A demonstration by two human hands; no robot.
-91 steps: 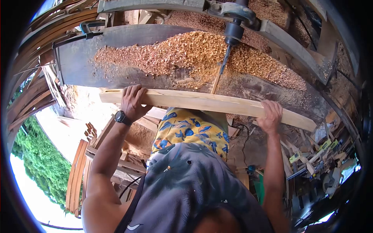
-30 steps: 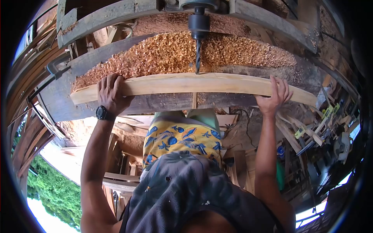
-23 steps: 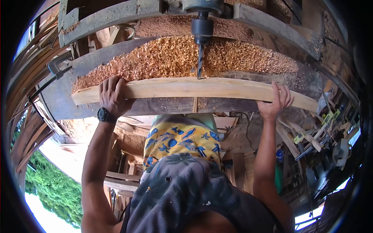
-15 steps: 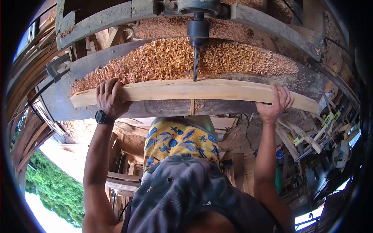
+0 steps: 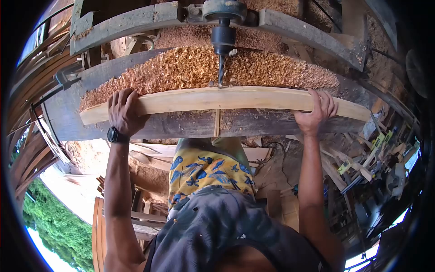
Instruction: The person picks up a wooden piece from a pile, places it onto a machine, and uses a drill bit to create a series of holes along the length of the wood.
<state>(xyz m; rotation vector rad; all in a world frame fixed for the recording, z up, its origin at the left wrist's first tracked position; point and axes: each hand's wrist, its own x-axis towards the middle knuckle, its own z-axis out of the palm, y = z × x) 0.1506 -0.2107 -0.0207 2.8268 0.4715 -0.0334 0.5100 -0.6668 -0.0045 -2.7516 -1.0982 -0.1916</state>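
A long pale wooden board [image 5: 222, 99] lies across the dark work table [image 5: 176, 124], looking curved in this wide view. Near its left end my left hand [image 5: 124, 112], with a black watch on the wrist, is wrapped over it. Toward the other end my right hand [image 5: 318, 111] grips the board with fingers over the far edge. Between the hands a drill bit [image 5: 221, 71] points down from a dark chuck [image 5: 223, 41], its tip at the board's far edge. A thin wooden strip [image 5: 217, 122] runs from beneath the board toward me.
A heap of wood shavings [image 5: 181, 68] covers the table behind the board. Farther back a grey wooden beam [image 5: 131, 25] spans either side of the drill head. A clamp [image 5: 65, 80] sits at the left, and a circular saw [image 5: 398, 179] among tools and offcuts at the right.
The board and both hands have shifted slightly away from me on the table, baring more of its near side. Both hands keep their grip.
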